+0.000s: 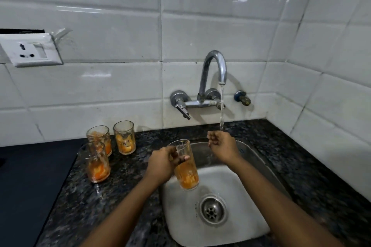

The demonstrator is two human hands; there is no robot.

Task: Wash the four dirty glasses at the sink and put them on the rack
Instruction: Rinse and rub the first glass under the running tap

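My left hand grips a dirty glass with orange residue, held upright above the left side of the steel sink. My right hand is under the running water from the tap, fingers loosely curled and holding nothing. Three more dirty glasses stand on the dark granite counter left of the sink: one at the front, one behind it, one to the right. No rack is in view.
The drain lies in the sink's middle. The tap's lever handle and a small valve stick out of the tiled wall. A wall socket sits at the left. A dark stove surface borders the counter.
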